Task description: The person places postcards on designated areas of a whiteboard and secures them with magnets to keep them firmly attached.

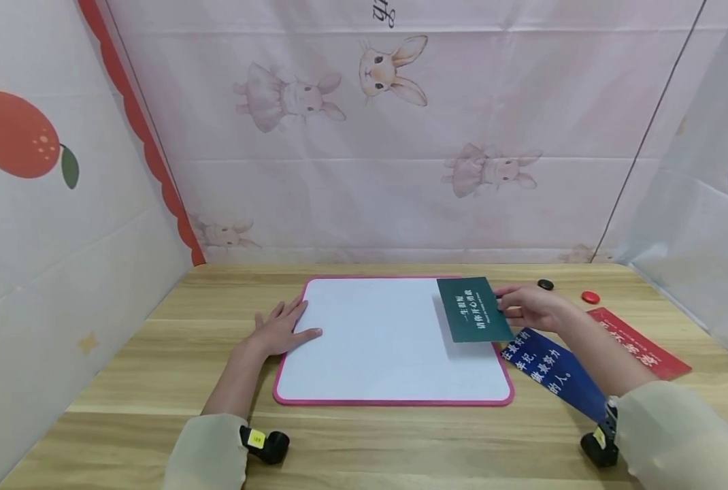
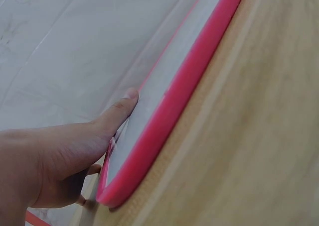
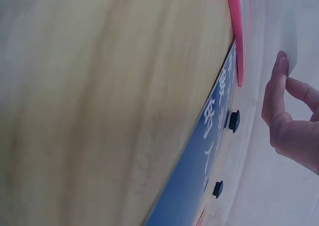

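The dark green rectangular card with white lettering (image 1: 474, 309) is pinched at its right edge by the fingers of the right hand (image 1: 531, 307), thumb on one face and fingertips on the other, and held just above the right part of the white magnetic board with a rounded pink frame (image 1: 364, 340). It is tilted and not yet lying flat (a shadow shows under its lower edge). No card is fixed to the board so far, so the work looks to be at its start: this card has to be set down, and the rest remain off the board.

The left hand (image 1: 281, 328) lies flat with fingers spread, fingertips over the board's left frame and the thumb resting on the white surface, steadying it.

Under the right wrist lies a long blue strip card with white characters (image 1: 554, 371), its end just beside the board's corner. Beyond the forearm sits a red strip card (image 1: 642, 344). Past the right fingertips, well apart from the board, rest a small black round magnet (image 1: 545, 284) and a small red round magnet (image 1: 590, 297) on the pale wooden tabletop (image 1: 156, 381)
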